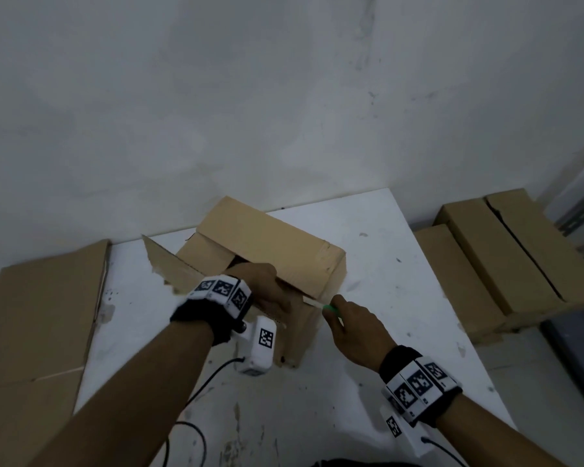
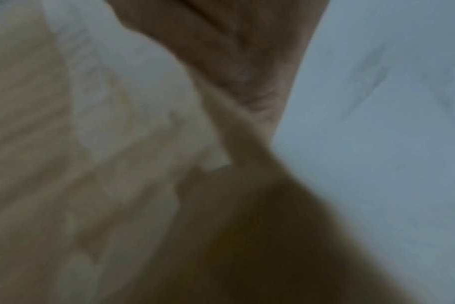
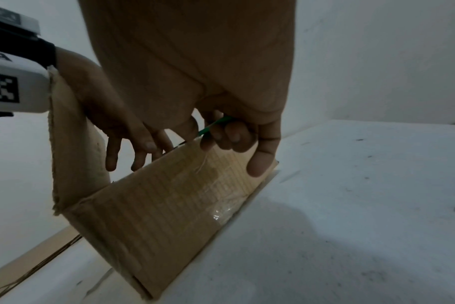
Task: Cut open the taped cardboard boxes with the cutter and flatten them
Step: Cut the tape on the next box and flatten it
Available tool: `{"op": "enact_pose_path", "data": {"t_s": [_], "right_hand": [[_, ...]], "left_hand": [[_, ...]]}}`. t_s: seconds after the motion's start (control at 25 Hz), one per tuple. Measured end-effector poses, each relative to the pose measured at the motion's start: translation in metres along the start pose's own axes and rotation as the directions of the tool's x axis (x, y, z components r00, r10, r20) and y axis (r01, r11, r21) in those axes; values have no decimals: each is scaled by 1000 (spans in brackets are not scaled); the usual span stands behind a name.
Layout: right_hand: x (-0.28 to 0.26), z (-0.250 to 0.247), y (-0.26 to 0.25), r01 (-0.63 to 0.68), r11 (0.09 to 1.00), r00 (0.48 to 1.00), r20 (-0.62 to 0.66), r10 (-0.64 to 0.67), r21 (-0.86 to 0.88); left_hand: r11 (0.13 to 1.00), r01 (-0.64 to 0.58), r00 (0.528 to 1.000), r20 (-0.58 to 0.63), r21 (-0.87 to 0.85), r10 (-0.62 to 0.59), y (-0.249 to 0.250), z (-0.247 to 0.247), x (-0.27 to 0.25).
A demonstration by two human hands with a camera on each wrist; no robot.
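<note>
A brown cardboard box [image 1: 267, 244] lies on the white table [image 1: 401, 281], its left end open with a torn flap [image 1: 169, 267] sticking out. My left hand [image 1: 270, 294] rests over the box's near upper edge. In the right wrist view its fingers [image 3: 133, 148] reach down fairly straight behind the taped near face [image 3: 169, 205]. My right hand [image 1: 349, 326] grips a green cutter [image 1: 329, 307], whose pale blade touches the box's near right corner. The right wrist view shows the green handle [image 3: 213, 125] between curled fingers. The left wrist view is blurred, showing only cardboard [image 2: 52, 144] and skin.
Flattened cardboard [image 1: 38, 332] lies at the table's left edge. A stack of closed boxes [image 1: 506, 264] stands beyond the table's right edge. A pale wall [image 1: 284, 96] runs close behind the table. Black cables [image 1: 199, 389] trail from the wrist cameras across the near table.
</note>
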State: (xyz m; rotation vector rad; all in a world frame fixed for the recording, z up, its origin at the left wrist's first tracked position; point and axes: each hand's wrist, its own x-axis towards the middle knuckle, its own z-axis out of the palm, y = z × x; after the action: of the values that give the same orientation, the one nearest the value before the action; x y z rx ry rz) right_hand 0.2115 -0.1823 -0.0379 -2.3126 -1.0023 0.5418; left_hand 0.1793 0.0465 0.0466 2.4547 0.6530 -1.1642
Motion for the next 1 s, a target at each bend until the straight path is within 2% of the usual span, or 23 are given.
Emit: {"op": "enact_pose_path", "data": {"t_s": [0.04,0.08,0.16,0.28,0.36,0.4,0.52,0.6,0.76,0.88,1.0], "right_hand": [[0,0,0,-6,1000,1000,-10,6,-4],[0,1,0,-12,1000,1000,-16,12,-3],[0,3,-1,-14,1000,1000,-25,14,5],[1,3,-7,-26,999,1000,2,26,-23],[2,3,-11,-26,999,1000,6,27,-47],[3,3,-13,-26,998,1000,-2,26,-53],[6,3,-18,-6,998,999,-38,3,-57],[7,3,-23,25,993,999,-16,-27,-112],[18,-7,-29,26,971,1000,8,-25,-239],[23,-14,-25,25,959,1000,23,-19,-284],[25,-23,-12,-34,975,999,-16,31,-217]], "left_hand": [[982,20,999,47,-190,-12,1,0,2],[921,50,995,96,-386,-13,1,1,0],[742,105,994,100,-662,-52,0,-2,-8],[511,127,991,88,-850,-100,-9,-4,-16],[424,130,990,94,-896,-105,-14,-5,-21],[411,124,990,85,-903,-113,-15,-5,-23],[454,85,990,23,-887,-141,-21,0,-20],[494,85,989,15,-865,-145,-23,2,-17],[520,100,989,26,-848,-149,-20,1,-16],[509,92,989,19,-856,-147,-19,1,-17],[478,75,989,4,-875,-147,-21,-1,-17]]}}
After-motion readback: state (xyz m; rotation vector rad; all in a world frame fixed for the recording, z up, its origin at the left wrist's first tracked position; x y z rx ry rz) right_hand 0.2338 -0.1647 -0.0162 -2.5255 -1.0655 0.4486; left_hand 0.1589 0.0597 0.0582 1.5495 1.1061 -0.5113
